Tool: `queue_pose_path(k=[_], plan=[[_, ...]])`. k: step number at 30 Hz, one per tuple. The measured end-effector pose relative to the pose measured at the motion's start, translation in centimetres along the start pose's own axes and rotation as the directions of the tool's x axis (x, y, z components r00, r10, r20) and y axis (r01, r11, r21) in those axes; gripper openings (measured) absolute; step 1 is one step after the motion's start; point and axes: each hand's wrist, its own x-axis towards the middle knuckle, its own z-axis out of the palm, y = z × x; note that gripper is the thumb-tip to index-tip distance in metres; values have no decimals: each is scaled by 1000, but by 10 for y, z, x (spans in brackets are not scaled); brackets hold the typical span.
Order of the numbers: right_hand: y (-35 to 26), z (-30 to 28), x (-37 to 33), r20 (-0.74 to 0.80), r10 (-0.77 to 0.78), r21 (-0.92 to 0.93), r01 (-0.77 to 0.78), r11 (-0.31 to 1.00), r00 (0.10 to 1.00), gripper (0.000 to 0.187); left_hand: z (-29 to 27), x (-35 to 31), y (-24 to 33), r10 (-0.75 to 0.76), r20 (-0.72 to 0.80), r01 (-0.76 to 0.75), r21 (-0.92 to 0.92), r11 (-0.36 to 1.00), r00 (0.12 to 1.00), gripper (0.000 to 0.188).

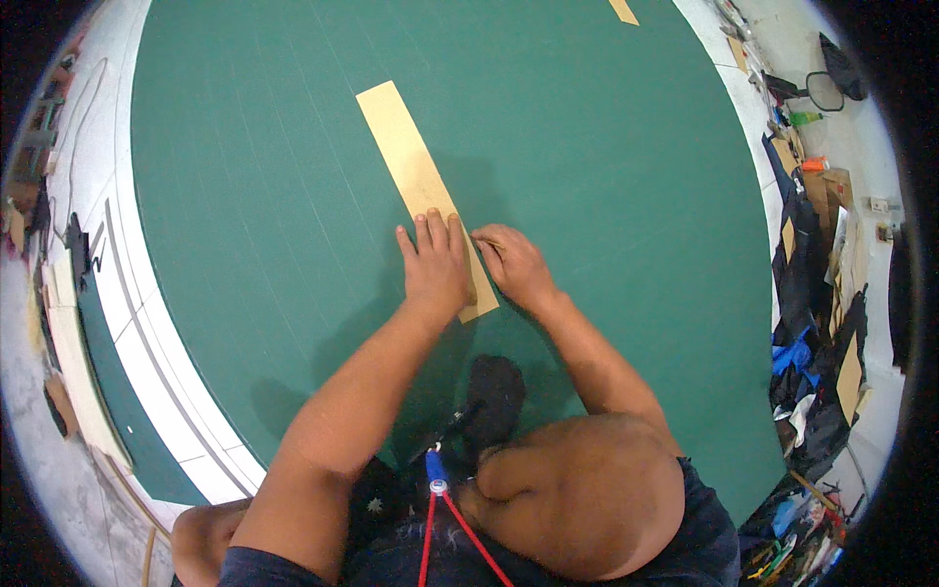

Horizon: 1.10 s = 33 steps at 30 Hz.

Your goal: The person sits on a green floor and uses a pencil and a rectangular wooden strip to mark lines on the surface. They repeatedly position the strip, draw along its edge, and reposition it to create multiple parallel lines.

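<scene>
A long tan strip (399, 137), like cardboard or thin board, lies slanted on a large green sheet (606, 157). Pressed flat near the strip's lower end is my left hand (437, 264), its fingers spread over the strip and its left edge. My right hand (516, 266) rests on the green surface just beside the strip's right edge. Thumb and fingers there are pinched together around something small and thin, mostly hidden by the fingers. Faint pale lines run across the green sheet left of the strip.
Another tan piece (624, 11) lies at the far edge. White tiled floor (161, 367) borders the green sheet. Dark cloth (802, 254), cardboard and mixed clutter line the right wall. My bent knee (597, 494) is close below my right forearm. A red lanyard (427, 528) hangs in front of me.
</scene>
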Motion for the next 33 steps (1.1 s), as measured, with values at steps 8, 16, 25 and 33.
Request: queue_pose_path(k=[8, 16, 25, 33], plan=[[1, -9, 2, 238, -80, -136, 115, 984, 968, 21, -14, 0, 2, 8, 114, -4, -32, 999, 993, 122], [-3, -35, -78, 333, -172, -159, 235, 959, 927, 27, -8, -2, -1, -3, 104, 9, -53, 999, 995, 117], [-3, -40, -84, 404, -8, -206, 100, 973, 915, 21, -21, -1, 2, 18, 180, -15, -15, 1000, 984, 119], [-7, -41, -82, 351, -41, -96, 79, 992, 936, 13, -22, -2, -1, 17, 186, -10, -38, 999, 982, 130]])
